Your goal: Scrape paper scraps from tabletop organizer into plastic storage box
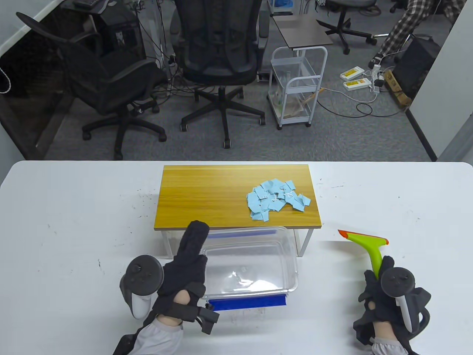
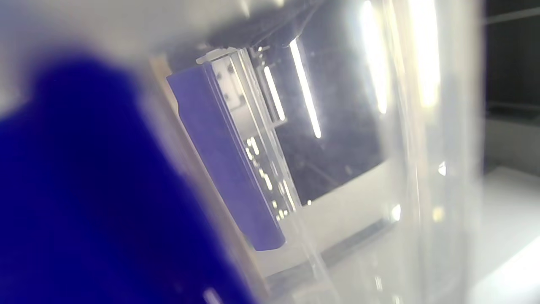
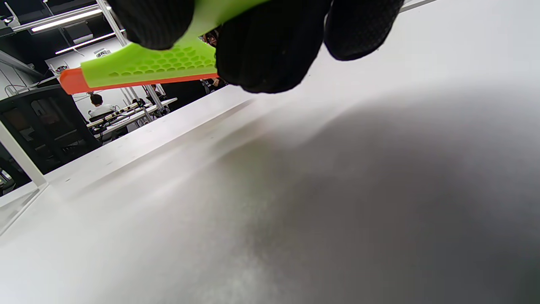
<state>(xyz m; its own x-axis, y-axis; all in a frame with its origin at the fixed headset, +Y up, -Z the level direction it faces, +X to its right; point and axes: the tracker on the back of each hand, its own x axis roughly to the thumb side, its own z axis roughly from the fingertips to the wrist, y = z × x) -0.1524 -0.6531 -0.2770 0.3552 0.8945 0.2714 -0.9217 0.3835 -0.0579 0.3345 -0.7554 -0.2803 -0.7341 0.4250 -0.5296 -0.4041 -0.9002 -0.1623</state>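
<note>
Your green squeegee (image 1: 366, 244) points away from you, its handle running up from your right hand (image 1: 388, 296) toward the far side of the white table (image 1: 74, 229), while the orange-edged blade lies crosswise at the top, long axis left to right with the left tip a touch higher. Your right hand's fingers (image 3: 270, 46) curl tight round that handle (the wrist view shows the honeycomb pattern on the blade's underside), and the tool hangs clear above the table, right of the organizer. The wooden-topped organizer (image 1: 207, 196) stands with its long side across the table, and the blue paper scraps (image 1: 275, 199) sit heaped on its right half, near the front edge. The clear plastic storage box (image 1: 255, 266) sits just in front, its far end tucked under the organizer's near edge, a blue latch (image 1: 247, 303) on its near end. Your left hand (image 1: 184, 273) lies against the box's left wall, forefinger stretched straight toward the organizer; whether the remaining fingers hook the rim I cannot tell, and the left wrist view is a blur of clear plastic and blue.
</note>
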